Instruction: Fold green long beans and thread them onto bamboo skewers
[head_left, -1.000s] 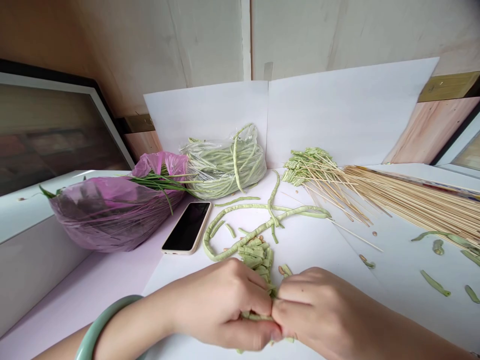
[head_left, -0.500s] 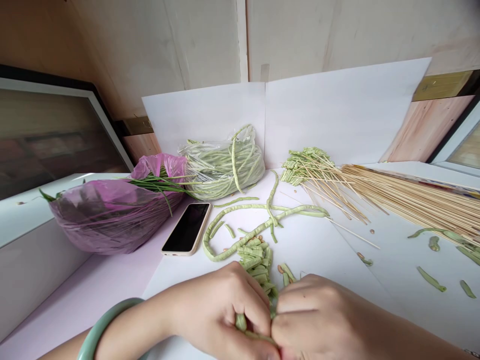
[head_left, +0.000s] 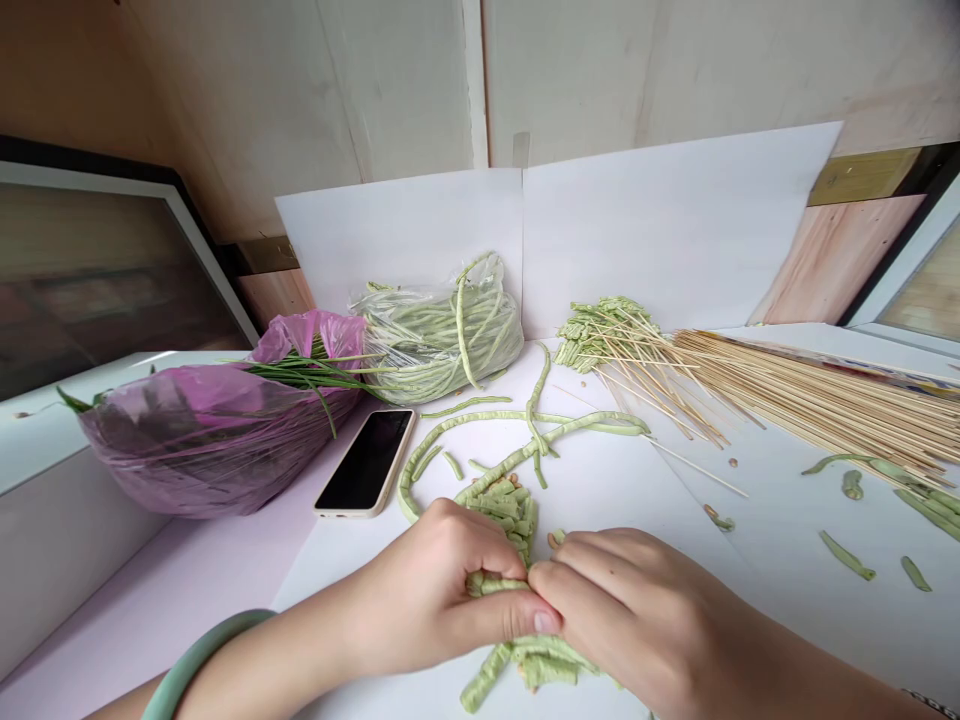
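Observation:
My left hand (head_left: 465, 590), a green bangle (head_left: 202, 660) on its wrist, is closed around a pale green long bean (head_left: 499, 586). The bean's right end runs into my right hand (head_left: 637, 610), whose fingers are curled and mostly hidden behind its back. The two hands touch at the fingertips. Behind them lies a heap of short bean pieces (head_left: 514, 515), partly covered by my left hand. More broken pieces (head_left: 544, 665) lie below the hands. A whole long bean (head_left: 420, 470) curls across the white sheet just beyond.
A phone (head_left: 365, 463) lies left of the beans. Behind it stand a purple bag (head_left: 225, 440) with green stalks and a clear bag of long beans (head_left: 435, 340). At the back right are skewered beans (head_left: 607, 325) and a bundle of bare sticks (head_left: 810, 395). Bean scraps (head_left: 847, 555) are scattered right.
Both hands have risen slightly away from me, still together. My left thumb now lies extended toward the right hand, and the bean pieces below the hands have come into view.

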